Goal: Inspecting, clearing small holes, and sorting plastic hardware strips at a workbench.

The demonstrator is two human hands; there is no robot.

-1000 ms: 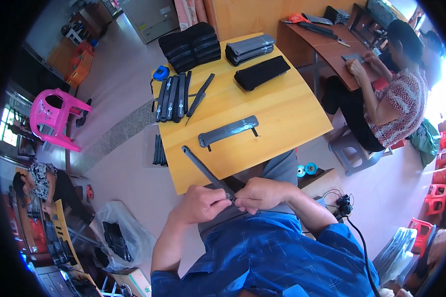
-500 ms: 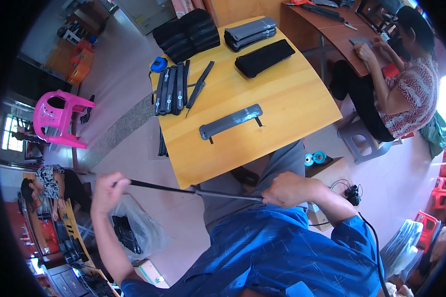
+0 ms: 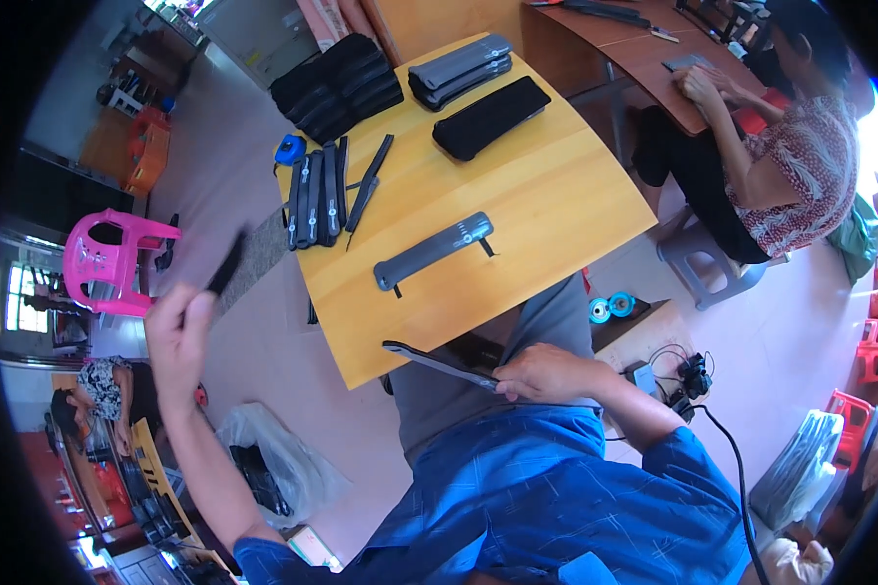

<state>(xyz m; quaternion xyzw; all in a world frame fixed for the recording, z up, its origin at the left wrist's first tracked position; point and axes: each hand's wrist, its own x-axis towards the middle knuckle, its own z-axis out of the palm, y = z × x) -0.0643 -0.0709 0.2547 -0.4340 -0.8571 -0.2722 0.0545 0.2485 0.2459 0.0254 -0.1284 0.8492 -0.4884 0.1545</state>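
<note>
My left hand (image 3: 179, 336) is closed, raised at the left beyond the table. A dark strip (image 3: 229, 263), blurred by motion, sticks up out of its fingers. My right hand (image 3: 546, 373) is closed on one end of a grey-black padded strap (image 3: 441, 365) above my lap. The strap's free end points left, below the table's near edge. One flat grey strap (image 3: 434, 251) with two small black tabs lies alone on the yellow table (image 3: 546, 210). Several similar straps (image 3: 317, 195) lie side by side at the table's left.
A black stack (image 3: 337, 88), folded grey pieces (image 3: 458, 70) and a black bundle (image 3: 491, 117) lie at the table's back. A blue tape measure (image 3: 290, 149) sits at its left edge. A person (image 3: 790, 175) works at a brown table on the right. A pink chair (image 3: 107, 258) stands left.
The strip stretched between my hands has come apart into two pieces. My left hand has moved left and up with the dark strip; my right hand keeps the grey-black strap.
</note>
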